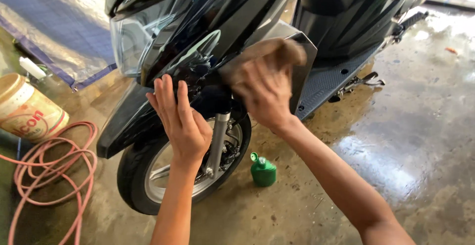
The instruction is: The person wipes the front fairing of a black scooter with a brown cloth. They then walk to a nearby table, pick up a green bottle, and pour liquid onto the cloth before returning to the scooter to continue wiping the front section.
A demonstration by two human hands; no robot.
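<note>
Your right hand (262,94) grips a brown cloth (269,52) against the glossy black scooter (217,22); your left hand (180,116), fingers open, rests flat below its headlight (131,37).

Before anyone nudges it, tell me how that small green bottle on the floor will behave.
The green bottle looks small and plastic, so probably light. It stands upright on wet concrete floor, so a push would likely slide it or tip it over. Its rounded body suggests it would roll once down.
</note>
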